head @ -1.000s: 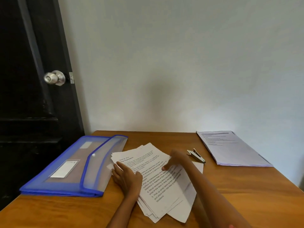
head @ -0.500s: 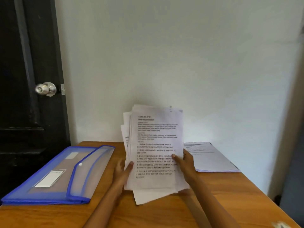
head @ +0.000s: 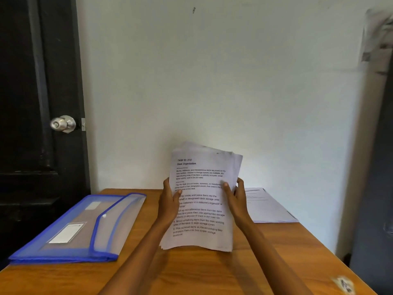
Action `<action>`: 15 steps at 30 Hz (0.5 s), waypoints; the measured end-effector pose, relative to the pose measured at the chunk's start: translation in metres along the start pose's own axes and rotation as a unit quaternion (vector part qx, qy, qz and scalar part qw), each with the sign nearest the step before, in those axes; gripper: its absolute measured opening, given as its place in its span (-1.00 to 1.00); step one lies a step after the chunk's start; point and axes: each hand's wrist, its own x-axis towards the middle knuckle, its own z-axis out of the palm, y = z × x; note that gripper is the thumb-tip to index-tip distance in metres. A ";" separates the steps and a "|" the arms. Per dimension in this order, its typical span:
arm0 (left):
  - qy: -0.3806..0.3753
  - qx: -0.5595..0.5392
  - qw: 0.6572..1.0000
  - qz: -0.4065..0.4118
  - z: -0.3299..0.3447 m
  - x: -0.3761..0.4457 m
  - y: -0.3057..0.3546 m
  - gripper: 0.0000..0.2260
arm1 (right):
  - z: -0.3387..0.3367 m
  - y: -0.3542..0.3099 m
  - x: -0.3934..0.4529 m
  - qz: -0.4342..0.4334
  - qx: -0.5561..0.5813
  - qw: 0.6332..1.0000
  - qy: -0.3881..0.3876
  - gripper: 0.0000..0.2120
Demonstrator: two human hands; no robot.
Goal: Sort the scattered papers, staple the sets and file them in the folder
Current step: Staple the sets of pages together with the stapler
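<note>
A stack of printed papers (head: 202, 201) stands upright with its bottom edge on the wooden table (head: 191, 271). My left hand (head: 169, 202) grips its left edge and my right hand (head: 236, 196) grips its right edge, thumbs on the front sheet. The blue translucent folder (head: 85, 226) lies on the table to the left, flap open. A second pile of papers (head: 268, 207) lies flat at the back right, partly hidden by my right hand. The stapler is not visible, hidden behind the held stack.
A black door with a metal knob (head: 63, 123) stands at the left. A white wall runs along the back edge of the table. A blurred small object (head: 344, 284) sits at the table's near right corner.
The papers were lying spread on the table; both hands gathered them and lifted them upright. The sheets are now more even, and the stapler is hidden behind them.
</note>
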 end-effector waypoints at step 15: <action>0.056 -0.056 0.997 0.015 -0.006 0.005 0.019 -0.64 | 0.000 -0.017 -0.012 -0.052 -0.011 0.999 -0.002 -0.58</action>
